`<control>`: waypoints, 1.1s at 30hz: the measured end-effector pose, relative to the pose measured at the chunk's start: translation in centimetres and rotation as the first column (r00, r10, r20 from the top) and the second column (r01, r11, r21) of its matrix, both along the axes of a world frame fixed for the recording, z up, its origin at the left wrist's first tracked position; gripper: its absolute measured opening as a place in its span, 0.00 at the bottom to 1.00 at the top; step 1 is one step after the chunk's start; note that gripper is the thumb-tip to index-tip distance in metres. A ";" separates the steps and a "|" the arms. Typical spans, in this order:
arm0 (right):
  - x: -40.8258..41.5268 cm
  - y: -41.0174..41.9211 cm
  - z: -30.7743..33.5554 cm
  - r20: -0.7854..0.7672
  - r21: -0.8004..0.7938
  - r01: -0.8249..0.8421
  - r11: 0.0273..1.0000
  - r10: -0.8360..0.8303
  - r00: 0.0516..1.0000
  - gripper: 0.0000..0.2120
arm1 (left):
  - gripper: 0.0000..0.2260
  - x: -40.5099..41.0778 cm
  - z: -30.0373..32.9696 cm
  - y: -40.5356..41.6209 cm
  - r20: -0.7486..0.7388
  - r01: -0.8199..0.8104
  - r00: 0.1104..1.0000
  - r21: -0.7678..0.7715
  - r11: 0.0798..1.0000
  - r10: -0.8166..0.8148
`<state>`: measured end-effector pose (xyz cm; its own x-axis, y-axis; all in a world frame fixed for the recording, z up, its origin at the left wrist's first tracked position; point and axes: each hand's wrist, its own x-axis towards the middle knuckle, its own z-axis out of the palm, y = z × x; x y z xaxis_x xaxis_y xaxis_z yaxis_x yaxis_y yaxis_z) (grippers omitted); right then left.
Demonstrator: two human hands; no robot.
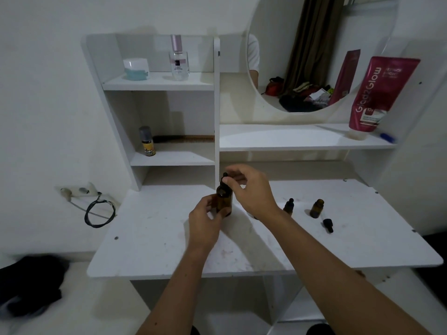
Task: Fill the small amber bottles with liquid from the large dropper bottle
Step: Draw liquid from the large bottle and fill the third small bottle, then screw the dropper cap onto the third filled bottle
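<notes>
Amber glass of the large dropper bottle (pixel 224 201) stands upright at frame centre on the white tabletop (pixel 154 240). Left hand (pixel 205 221) wraps its lower body from the near side, hiding the base. Right hand (pixel 251 189) arches above, fingertips pinching the black dropper cap (pixel 225 178), mostly covered. Right of centre, one capped small amber bottle (pixel 289 206) is partly hidden behind the wrist; an open small bottle (pixel 316 208) and a loose dropper (pixel 328 224) lie beyond.

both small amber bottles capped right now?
No: the right small amber bottle stands open with its dropper cap lying on the table beside it; the left small bottle is capped.
</notes>
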<state>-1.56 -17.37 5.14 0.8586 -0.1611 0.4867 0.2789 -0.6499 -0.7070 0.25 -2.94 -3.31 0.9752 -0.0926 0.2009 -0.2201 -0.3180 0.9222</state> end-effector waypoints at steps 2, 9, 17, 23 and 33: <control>-0.8 -0.4 -0.1 0.031 0.005 0.023 1.000 -0.023 0.999 0.13 | 0.20 -0.1 0.1 0.0 0.011 0.002 1.000 0.003 1.000 -0.002; -6.1 -4.5 0.1 0.123 0.009 0.151 0.989 -0.151 0.981 0.12 | 0.30 -0.7 0.2 0.3 -0.024 0.038 0.999 0.022 0.999 -0.038; -14.0 -12.0 -2.8 0.037 0.182 0.357 0.916 -0.369 0.929 0.09 | 0.32 -3.3 0.0 0.7 -0.023 -0.047 0.999 -0.047 0.998 0.046; -17.0 -15.7 -7.4 -0.121 0.091 0.587 0.804 -0.577 0.808 0.12 | 0.27 -7.5 0.7 -1.6 -0.046 -0.147 0.989 -0.178 0.973 0.141; -15.9 -16.1 -9.5 -0.178 -0.129 0.638 0.759 -0.650 0.738 0.09 | 0.19 -13.5 0.5 -10.5 -0.027 0.180 0.982 -0.171 0.969 -0.188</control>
<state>-17.47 -33.45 -4.35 0.6380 -0.6897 0.3424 -0.3638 -0.6619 -0.6554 -13.28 -13.39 -2.85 0.9526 -0.2399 0.1871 -0.2196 -0.1166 0.9686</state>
